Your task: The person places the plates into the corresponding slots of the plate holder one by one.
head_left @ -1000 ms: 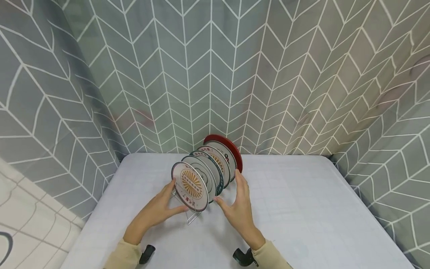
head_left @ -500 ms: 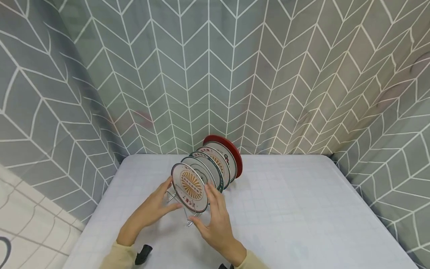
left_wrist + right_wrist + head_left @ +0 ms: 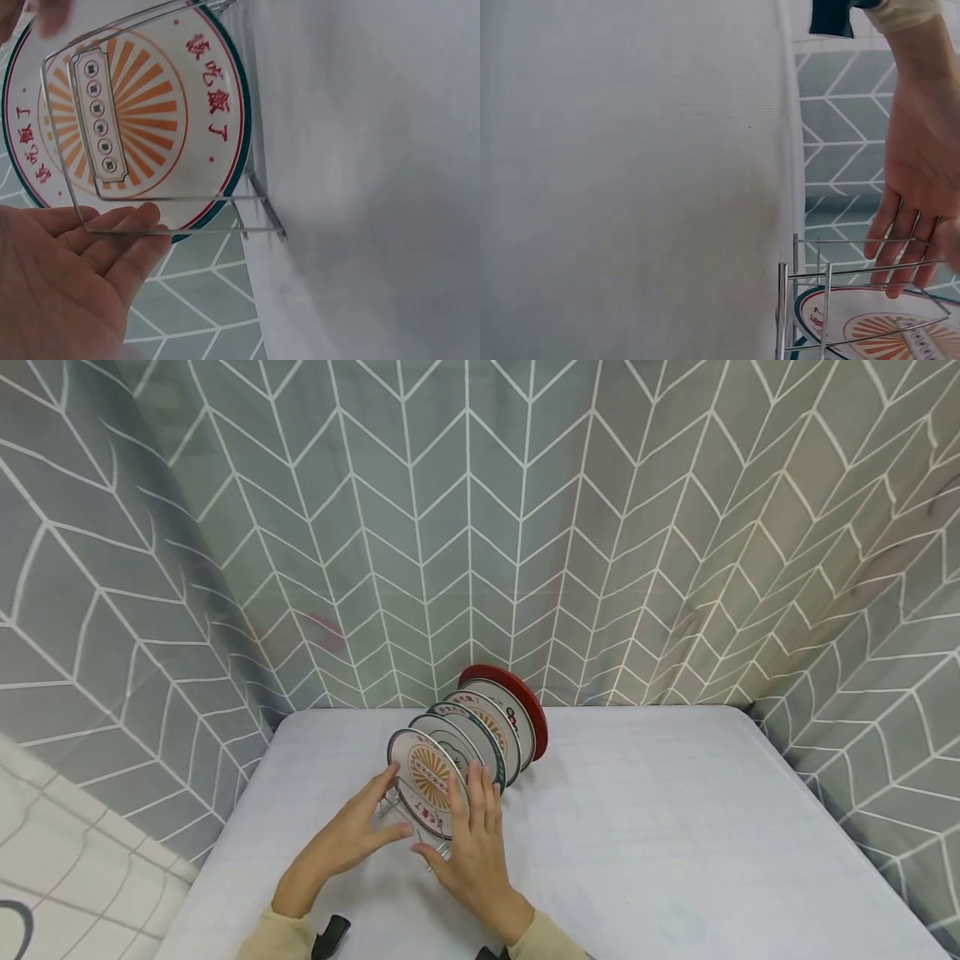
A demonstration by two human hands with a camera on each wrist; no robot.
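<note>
In the head view, a front plate (image 3: 429, 772) with an orange sunburst and red characters stands tilted in a wire rack (image 3: 180, 199). Behind it, several more plates (image 3: 486, 714) lean in a row, with a red disc (image 3: 537, 718) at the back. My left hand (image 3: 341, 843) is at the front plate's left edge, fingers extended and thumb apart. In the left wrist view those fingers lie by the rack's wire and the plate's rim. My right hand (image 3: 480, 856) has straight fingers along the plate's lower right edge, its thumb near the rack's front. Whether its fingertips touch is unclear.
The rack stands on a table with a white cloth (image 3: 637, 818). Patterned grey curtains (image 3: 480, 527) hang behind and at both sides. A black wrist strap piece (image 3: 330, 937) sits by the left cuff.
My right hand has moved left and toward me, from beside the rear plates to the front plate's right edge. My left hand has stayed near the plate's left edge.
</note>
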